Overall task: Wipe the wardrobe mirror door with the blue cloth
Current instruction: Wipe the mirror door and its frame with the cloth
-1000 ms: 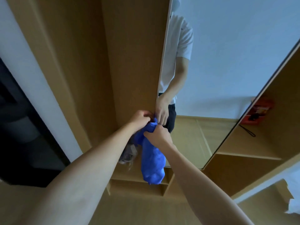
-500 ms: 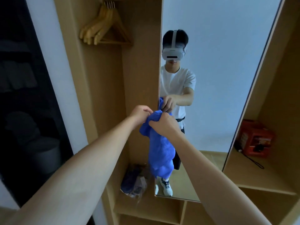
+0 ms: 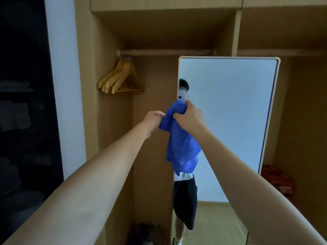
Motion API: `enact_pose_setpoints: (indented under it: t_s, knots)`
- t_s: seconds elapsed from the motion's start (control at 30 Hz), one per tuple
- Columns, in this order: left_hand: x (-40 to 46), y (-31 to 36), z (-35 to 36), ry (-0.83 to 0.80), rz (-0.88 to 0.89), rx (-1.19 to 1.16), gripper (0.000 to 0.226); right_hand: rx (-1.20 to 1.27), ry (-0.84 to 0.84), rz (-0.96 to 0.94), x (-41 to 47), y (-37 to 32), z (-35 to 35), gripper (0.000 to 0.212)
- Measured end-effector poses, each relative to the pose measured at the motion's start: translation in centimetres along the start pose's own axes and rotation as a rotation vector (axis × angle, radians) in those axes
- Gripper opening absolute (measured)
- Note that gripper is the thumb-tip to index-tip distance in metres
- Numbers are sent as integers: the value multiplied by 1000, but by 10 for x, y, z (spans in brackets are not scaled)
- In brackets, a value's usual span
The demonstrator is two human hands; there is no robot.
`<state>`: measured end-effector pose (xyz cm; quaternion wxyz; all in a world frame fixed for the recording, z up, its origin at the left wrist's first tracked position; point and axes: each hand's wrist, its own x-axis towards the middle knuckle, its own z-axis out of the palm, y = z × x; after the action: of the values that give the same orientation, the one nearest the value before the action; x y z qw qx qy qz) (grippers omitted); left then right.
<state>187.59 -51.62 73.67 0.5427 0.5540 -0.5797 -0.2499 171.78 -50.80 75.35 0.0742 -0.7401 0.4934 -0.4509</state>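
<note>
The blue cloth hangs bunched in front of the left edge of the tall wardrobe mirror door. My right hand grips the cloth's top, close to the glass. My left hand pinches the cloth's left edge, just left of the mirror's frame. The mirror has a pale wooden frame and reflects a white wall and a person behind the cloth. Whether the cloth touches the glass I cannot tell.
Several wooden hangers hang from a rail in the open wardrobe bay on the left. A red box sits on a shelf to the right of the mirror. Something dark lies on the wardrobe floor.
The view has tilted upward, and both hands have risen with the cloth from low on the mirror to about head height of the reflection. The mirror's top edge has come into view.
</note>
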Motion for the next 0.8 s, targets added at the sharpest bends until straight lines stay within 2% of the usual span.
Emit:
enact_pose_setpoints:
  t_s: [0.1,0.3,0.4,0.47,0.57,0.63,0.73,0.8]
  knots:
    - [19,14,-7,-61,14,-107,28,33,51,-25,20,-16,-13,26]
    - [41,12,-1,-261,-25,-346,31,-52,122,-137,57,-52,-27,17]
    - [45,9,12,-298,-143,-569,27,-125,199,-176,76,-65,-32,29]
    - [50,7,17,-328,-179,-624,24,-188,301,-204,91,-74,-34,43]
    - [55,5,11,-396,-136,-558,29,-236,432,-237,112,-85,-35,57]
    - [54,6,11,-391,-98,-534,28,-323,493,-239,122,-86,-30,55]
    - [54,-2,17,-290,-118,-501,17,-578,603,-222,125,-74,-6,46]
    - [54,-4,19,-290,-136,-482,12,-667,661,-205,120,-65,10,43]
